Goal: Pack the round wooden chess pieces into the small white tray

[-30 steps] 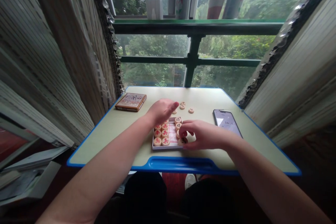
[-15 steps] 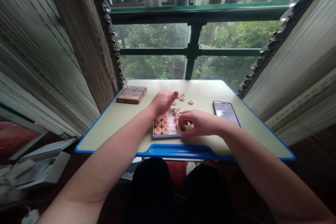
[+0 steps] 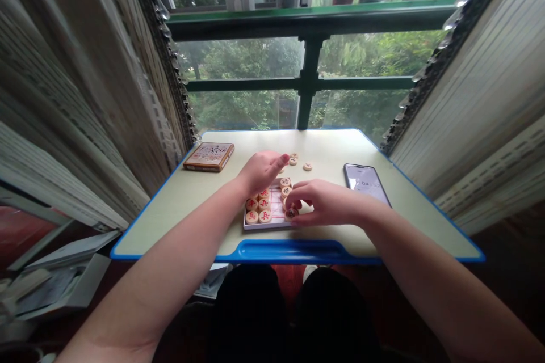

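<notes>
A shallow white box (image 3: 268,226) lies on the small table before me, holding several round wooden xiangqi pieces. Red-marked pieces (image 3: 264,216) line its left side, and black-marked ones (image 3: 285,182) run down the right. My right hand (image 3: 321,203) has its fingers curled over the box's near right corner, gripping a black-marked xiangqi piece (image 3: 292,213). Over the far left part of the box is my left hand (image 3: 263,170), its digits stretched out and nothing visible in it; it partly hides the pieces beneath. Beyond the box lie a few loose pieces (image 3: 307,167).
A brown patterned box lid (image 3: 209,157) rests at the table's far left. To the right lies a phone (image 3: 366,182) showing a timer. The table's blue front edge has a raised tray lip (image 3: 289,250). Curtains flank both sides, with a barred window (image 3: 312,82) behind.
The view has shifted slightly. Both hands stay close to the box, and the right fingers have moved a little over the black-marked piece at the near corner.
</notes>
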The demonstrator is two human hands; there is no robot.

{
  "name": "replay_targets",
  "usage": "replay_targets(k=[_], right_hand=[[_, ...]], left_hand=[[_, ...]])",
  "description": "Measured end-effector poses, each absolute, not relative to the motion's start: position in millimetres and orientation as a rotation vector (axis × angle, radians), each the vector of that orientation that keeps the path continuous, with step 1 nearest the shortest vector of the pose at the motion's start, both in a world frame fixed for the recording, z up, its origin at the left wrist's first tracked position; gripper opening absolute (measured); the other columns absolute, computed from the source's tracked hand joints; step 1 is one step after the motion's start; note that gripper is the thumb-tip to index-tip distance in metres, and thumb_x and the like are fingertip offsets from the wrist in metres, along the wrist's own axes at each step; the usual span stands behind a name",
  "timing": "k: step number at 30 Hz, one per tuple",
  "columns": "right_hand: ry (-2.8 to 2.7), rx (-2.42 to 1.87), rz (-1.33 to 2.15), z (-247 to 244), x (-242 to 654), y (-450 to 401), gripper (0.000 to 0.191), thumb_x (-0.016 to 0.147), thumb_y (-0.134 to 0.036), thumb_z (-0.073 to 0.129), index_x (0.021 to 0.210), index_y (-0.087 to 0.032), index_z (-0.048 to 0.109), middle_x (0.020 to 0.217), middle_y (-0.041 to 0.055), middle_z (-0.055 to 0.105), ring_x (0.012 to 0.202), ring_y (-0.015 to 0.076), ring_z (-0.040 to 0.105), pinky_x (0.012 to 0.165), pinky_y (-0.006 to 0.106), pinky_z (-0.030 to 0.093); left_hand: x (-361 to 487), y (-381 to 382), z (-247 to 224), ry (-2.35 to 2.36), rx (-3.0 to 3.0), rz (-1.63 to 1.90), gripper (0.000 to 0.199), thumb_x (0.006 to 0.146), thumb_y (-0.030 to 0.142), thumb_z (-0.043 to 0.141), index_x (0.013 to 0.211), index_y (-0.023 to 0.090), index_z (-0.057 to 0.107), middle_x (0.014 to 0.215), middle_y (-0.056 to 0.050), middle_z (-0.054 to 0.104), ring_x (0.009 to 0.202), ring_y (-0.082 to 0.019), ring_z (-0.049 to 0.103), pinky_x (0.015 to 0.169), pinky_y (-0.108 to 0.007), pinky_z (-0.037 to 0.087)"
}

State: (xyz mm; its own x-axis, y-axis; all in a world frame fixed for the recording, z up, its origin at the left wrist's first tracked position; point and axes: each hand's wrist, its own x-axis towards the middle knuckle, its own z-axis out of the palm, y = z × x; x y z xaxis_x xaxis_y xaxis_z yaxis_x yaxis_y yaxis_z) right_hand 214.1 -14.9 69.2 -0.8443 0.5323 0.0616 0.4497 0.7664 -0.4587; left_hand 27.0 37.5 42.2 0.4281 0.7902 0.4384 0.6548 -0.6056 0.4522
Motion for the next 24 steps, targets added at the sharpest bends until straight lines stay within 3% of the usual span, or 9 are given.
replay_targets(k=[8, 16, 19, 21, 24], right_hand=[[-2.783, -0.725, 0.678, 63, 216, -13, 0.015, 0.077, -0.02, 0.062, 0.088, -0.018, 0.072, 0.077, 0.0024, 0.061, 0.062, 0.0094, 0.051, 0.06, 0.021, 0.041], [-2.718, -0.798, 0.626, 69, 216, -9, 0.018, 0.08, -0.024, 0.058, 0.091, -0.017, 0.07, 0.075, 0.0028, 0.063, 0.062, 0.01, 0.052, 0.059, 0.022, 0.04], [-2.544, -0.99, 0.48, 62, 219, 4, 0.022, 0.085, -0.028, 0.052, 0.092, -0.016, 0.069, 0.069, 0.0023, 0.062, 0.059, 0.0106, 0.051, 0.06, 0.023, 0.04], [-2.405, -1.106, 0.367, 54, 220, 14, 0.023, 0.085, -0.025, 0.05, 0.093, -0.015, 0.069, 0.076, 0.005, 0.064, 0.064, 0.0128, 0.055, 0.065, 0.026, 0.044], [-2.303, -1.186, 0.269, 42, 218, 25, 0.029, 0.088, -0.023, 0.046, 0.108, -0.016, 0.066, 0.105, 0.0114, 0.064, 0.091, 0.019, 0.06, 0.083, 0.034, 0.046]], left_hand=[[30, 35, 43, 1.233, 2.519, 0.915, 0.07, 0.092, 0.056, 0.016, 0.08, 0.014, 0.07, 0.082, -0.009, 0.071, 0.082, -0.019, 0.065, 0.079, -0.03, 0.046], [18, 52, 43, 1.447, 2.291, 1.109, 0.05, 0.093, 0.036, 0.026, 0.087, 0.014, 0.07, 0.09, -0.007, 0.072, 0.09, -0.019, 0.064, 0.087, -0.03, 0.047], [9, 63, 38, 1.576, 2.238, 0.999, 0.038, 0.087, 0.027, 0.034, 0.095, 0.015, 0.069, 0.097, -0.007, 0.072, 0.095, -0.019, 0.064, 0.09, -0.03, 0.047], [3, 67, 35, 1.597, 2.195, 0.836, 0.034, 0.08, 0.02, 0.044, 0.104, 0.016, 0.067, 0.102, -0.007, 0.071, 0.095, -0.019, 0.064, 0.088, -0.029, 0.049], [-1, 68, 32, 1.604, 2.215, 0.629, 0.038, 0.073, 0.01, 0.044, 0.1, 0.017, 0.071, 0.106, -0.008, 0.07, 0.098, -0.02, 0.064, 0.089, -0.029, 0.048]])
